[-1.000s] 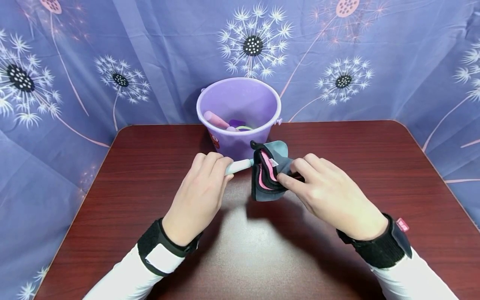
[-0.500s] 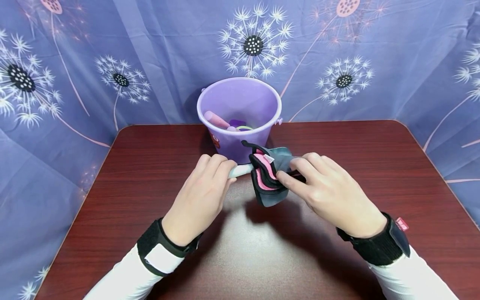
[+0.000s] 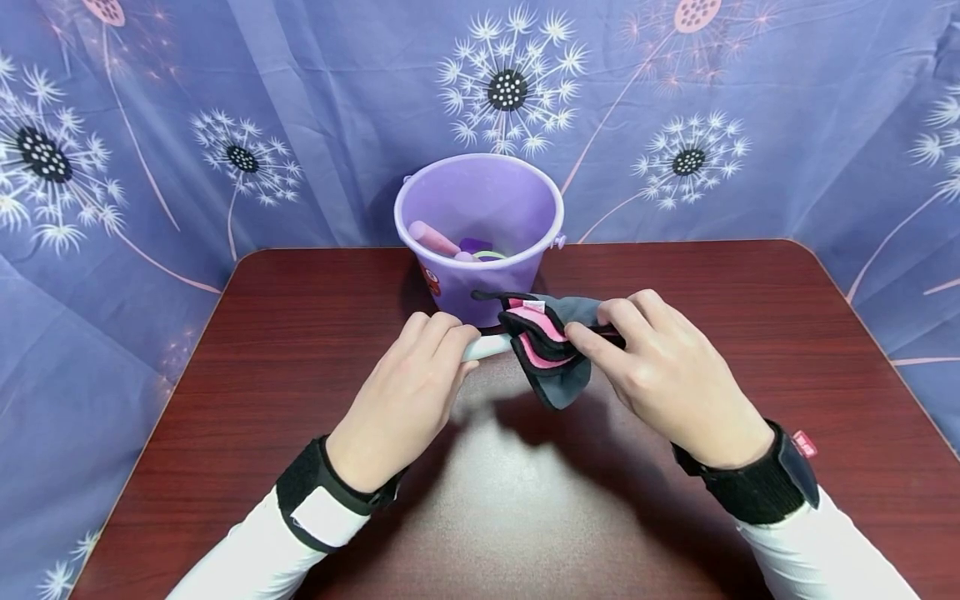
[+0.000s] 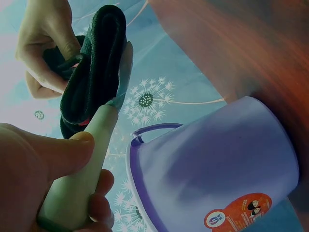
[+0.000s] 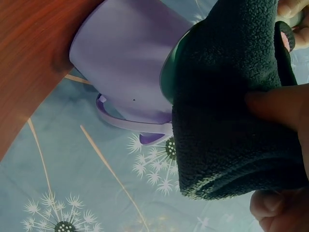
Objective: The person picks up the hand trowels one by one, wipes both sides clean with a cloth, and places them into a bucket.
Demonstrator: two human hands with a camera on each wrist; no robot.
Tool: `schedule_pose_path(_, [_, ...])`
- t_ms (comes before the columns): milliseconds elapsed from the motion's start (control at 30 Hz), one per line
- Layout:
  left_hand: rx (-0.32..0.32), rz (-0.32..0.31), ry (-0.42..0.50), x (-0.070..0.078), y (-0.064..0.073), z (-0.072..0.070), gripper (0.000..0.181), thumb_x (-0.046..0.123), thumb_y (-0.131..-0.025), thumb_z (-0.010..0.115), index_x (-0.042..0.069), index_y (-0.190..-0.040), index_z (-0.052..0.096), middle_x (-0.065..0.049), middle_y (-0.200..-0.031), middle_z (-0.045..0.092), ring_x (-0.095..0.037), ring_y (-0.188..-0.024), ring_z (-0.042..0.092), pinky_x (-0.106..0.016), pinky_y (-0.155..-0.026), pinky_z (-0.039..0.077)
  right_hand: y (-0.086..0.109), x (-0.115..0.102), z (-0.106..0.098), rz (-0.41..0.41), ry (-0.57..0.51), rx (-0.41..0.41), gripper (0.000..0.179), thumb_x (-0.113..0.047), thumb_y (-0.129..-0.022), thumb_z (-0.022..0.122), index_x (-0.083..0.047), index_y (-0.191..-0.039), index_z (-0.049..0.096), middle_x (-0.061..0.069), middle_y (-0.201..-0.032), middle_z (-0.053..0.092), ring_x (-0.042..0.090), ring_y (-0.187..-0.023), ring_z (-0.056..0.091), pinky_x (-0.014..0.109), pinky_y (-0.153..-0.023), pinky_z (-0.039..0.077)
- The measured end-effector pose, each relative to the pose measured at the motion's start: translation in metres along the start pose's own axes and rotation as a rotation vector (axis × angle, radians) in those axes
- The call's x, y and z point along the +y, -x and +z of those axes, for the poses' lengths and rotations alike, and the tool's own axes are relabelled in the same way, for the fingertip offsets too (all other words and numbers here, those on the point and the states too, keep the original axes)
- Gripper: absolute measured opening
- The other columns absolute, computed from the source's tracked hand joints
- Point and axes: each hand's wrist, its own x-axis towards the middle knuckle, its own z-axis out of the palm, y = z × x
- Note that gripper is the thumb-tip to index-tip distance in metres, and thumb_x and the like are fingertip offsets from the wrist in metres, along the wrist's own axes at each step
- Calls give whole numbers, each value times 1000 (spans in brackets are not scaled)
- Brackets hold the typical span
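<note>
In the head view my left hand (image 3: 408, 396) grips the pale handle (image 3: 486, 347) of a small tool. The left wrist view shows the thumb along this handle (image 4: 82, 169) and fingers curled beneath. A smooth teal, blade-like part (image 4: 126, 67) extends from the handle, mostly hidden by cloth. My right hand (image 3: 667, 383) pinches a folded dark grey cloth (image 3: 558, 383) with pink layers and black edging. The cloth lies against the tool's head, raised over the table. In the right wrist view, the fuzzy cloth (image 5: 231, 106) covers most of the teal part (image 5: 171, 72).
A purple bucket (image 3: 480, 287) stands behind the hands at the table's far side. Inside it are a pink handle (image 3: 433, 239) and other purple and green pieces. A flowered blue-violet curtain (image 3: 337, 100) hangs around the dark red wooden table (image 3: 315, 308).
The cloth has slid toward the handle and turned, its hanging corner swinging down to the right. The rounded teal part, visible earlier, is now covered in the head view. Both hands shifted slightly right.
</note>
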Motion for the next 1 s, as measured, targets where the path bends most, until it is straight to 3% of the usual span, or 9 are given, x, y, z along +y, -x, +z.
schedule_pose_path(400, [-7,-21,-4,-1,0,-2,18,13,-100,58,-1,-111,58,-8,-100,52,-25,-84,42,-32,-73,38,2,3,-3,73,31,-26,25,0,-95,46,-3,-107,68,16,-90,53,35,-74,45,40,-58,43])
schedule_pose_path(1000, [34,-65,7,-5,0,-11,17,9,-97,61,0,-111,59,-8,-103,55,-26,-85,43,-31,-73,39,5,9,-11,161,51,-39,23,5,-89,53,-2,-108,65,17,-90,49,34,-72,40,39,-57,39])
